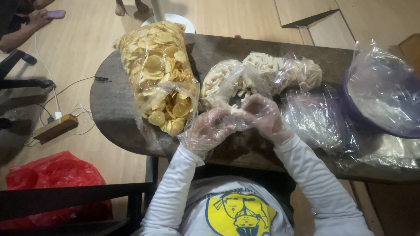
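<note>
Both hands are wearing thin clear plastic gloves and are meeting at the near edge of the dark wooden table (109, 113). The left hand (210, 129) and the right hand (264, 117) are pinching together the mouth of a clear bag of pale white crackers (262, 72), which is lying across the middle of the table, curving away to the right. Just left of it a larger clear bag of round yellow chips (159, 70) is lying open-ended toward the person. To the right, crumpled clear plastic (319, 120) is spreading beside a purple basin (380, 100) lined with plastic.
</note>
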